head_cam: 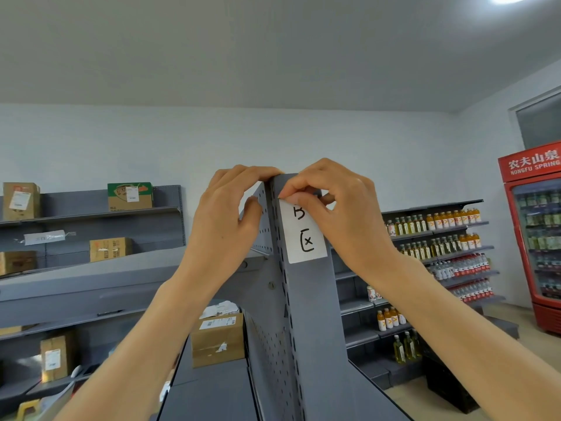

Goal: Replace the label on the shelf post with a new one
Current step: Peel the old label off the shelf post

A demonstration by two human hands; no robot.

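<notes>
A grey metal shelf post (309,299) rises in the middle of the view, with a row of slots down its left edge. A white paper label (305,235) with black handwritten characters sticks to its upper face, tilted slightly. My right hand (337,208) pinches the label's top edge between thumb and fingertips. My left hand (227,214) grips the top of the post and the perforated back panel (262,226) from the left, fingers curled over the top corner. The label's upper part is hidden under my right fingers.
Grey shelves on the left hold cardboard boxes (110,249). A box (218,338) sits on the shelf just below left of the post. Shelves at right carry bottled drinks (446,221). A red drinks fridge (537,232) stands at far right.
</notes>
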